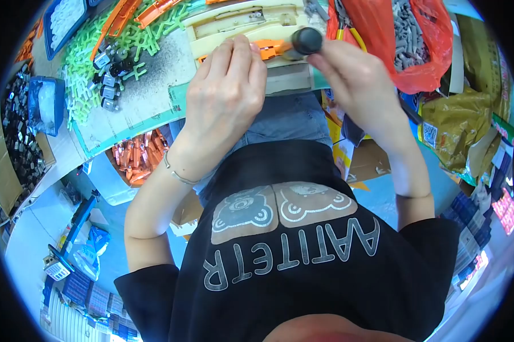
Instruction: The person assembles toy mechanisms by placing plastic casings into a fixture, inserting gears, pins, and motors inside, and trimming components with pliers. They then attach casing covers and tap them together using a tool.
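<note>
My left hand (228,85) has its fingers bent down onto a long orange plastic part (266,49). This part lies in a cream-coloured block with slots (225,27) on the work table, and my hand covers some of it. In my right hand (356,80) is a mallet with a round black head (307,41). The head is over the right end of the orange part, slightly blurred; whether it touches cannot be made out. A dark handle end shows past my right wrist.
Light-green plastic pieces (77,68) are heaped at the left, with small black-and-grey parts (110,80) beside them. A red bag (433,74) of grey pieces and yellow-handled pliers (356,37) are at the right. A bin of orange parts (137,157) stands below the table edge.
</note>
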Motion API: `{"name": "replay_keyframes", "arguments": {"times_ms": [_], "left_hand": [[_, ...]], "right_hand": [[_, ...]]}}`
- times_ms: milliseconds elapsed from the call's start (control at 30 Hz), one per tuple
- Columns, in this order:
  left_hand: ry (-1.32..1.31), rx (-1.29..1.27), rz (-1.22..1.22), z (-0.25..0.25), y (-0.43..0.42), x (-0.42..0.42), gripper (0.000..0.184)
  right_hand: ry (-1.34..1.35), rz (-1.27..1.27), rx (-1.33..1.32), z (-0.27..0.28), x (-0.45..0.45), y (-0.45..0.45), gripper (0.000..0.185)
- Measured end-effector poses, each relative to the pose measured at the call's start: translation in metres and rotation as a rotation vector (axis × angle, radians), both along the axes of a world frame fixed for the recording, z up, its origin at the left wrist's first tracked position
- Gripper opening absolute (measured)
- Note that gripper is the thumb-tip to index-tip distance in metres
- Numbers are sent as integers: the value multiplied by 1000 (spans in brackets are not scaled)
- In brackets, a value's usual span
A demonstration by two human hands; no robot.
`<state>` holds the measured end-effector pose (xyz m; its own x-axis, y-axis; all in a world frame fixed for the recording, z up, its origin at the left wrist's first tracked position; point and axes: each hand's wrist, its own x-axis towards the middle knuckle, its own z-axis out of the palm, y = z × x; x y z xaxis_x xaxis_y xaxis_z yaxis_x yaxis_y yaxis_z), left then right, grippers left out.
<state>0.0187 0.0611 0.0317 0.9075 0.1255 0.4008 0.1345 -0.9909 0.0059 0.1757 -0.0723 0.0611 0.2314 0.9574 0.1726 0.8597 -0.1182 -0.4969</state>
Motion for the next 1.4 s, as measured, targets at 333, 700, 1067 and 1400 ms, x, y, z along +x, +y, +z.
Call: {"name": "replay_keyframes", "arguments": {"times_ms": [333,700,1067,1400], "left_hand": [[-50,-63,19,-1,1,0,18],[-224,-19,85,-19,-35,-20,17],[-184,-283,217,-37,-55,-20,10],[-199,-322,258,-37,-59,-19,9]], "right_hand": [[130,-214,112,25,5,-10,20],[148,-131,276,6,0,7,16],[139,216,-141,26,-16,55,17],[164,166,-156,47,-29,56,19]]}}
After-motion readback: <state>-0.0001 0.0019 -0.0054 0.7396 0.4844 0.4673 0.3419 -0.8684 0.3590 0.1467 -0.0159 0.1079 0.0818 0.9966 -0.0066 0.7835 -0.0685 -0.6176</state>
